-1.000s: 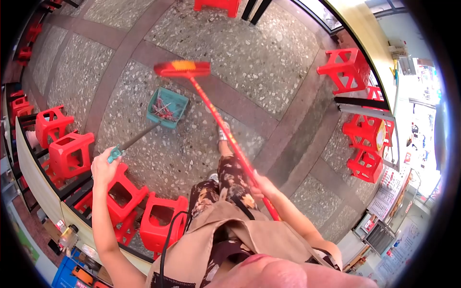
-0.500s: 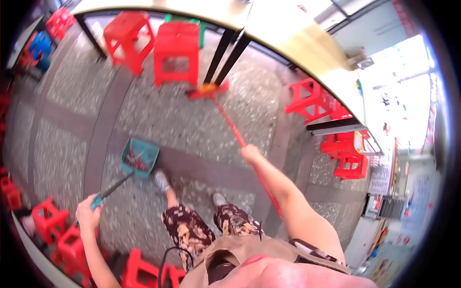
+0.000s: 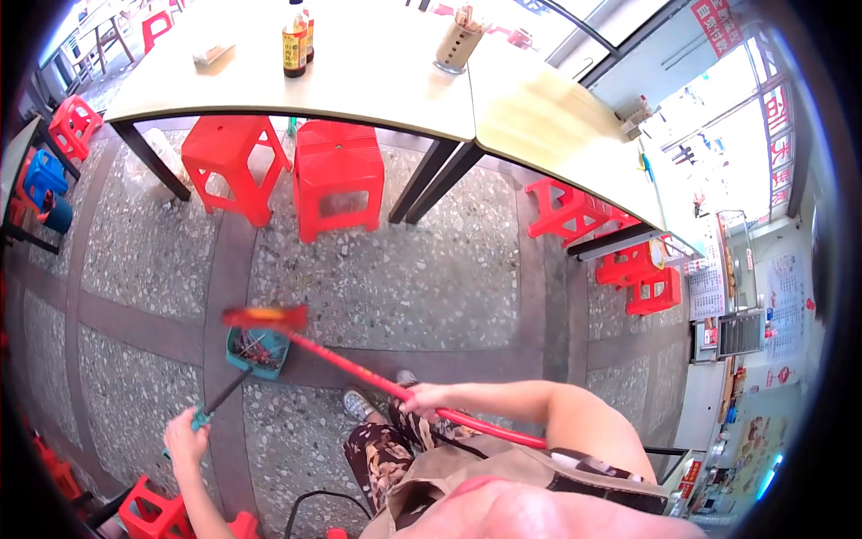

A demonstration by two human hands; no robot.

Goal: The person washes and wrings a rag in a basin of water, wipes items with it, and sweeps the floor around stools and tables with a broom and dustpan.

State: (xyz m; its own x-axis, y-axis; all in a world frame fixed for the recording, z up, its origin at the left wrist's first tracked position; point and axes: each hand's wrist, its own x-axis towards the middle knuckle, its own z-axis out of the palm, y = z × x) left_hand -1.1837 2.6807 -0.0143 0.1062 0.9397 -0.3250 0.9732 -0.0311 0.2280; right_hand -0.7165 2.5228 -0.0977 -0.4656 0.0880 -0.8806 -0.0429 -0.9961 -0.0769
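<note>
My right hand (image 3: 428,401) is closed around the red handle of a broom (image 3: 359,370), which slants down to the left. The broom's red and yellow head (image 3: 266,317) is slightly blurred and overlaps the far edge of a teal dustpan (image 3: 267,370). Debris (image 3: 259,347) lies inside the pan, thin pale sticks among it. My left hand (image 3: 187,437) grips the dustpan's long dark handle (image 3: 226,393) at its teal end. The pan sits at floor level, left of my feet. Whether the broom's bristles touch the debris is hidden.
Two red stools (image 3: 339,180) stand under the table (image 3: 377,90) ahead, beside its black legs (image 3: 435,184). Sauce bottles (image 3: 295,45) and a chopstick holder (image 3: 458,43) are on top. More red stools (image 3: 575,211) are at right, others (image 3: 154,512) at lower left.
The broom head has swung from beside the table legs down and left to the dustpan, my right hand moving nearer my body. My view has tilted up, showing more tabletop. Both grips stay closed.
</note>
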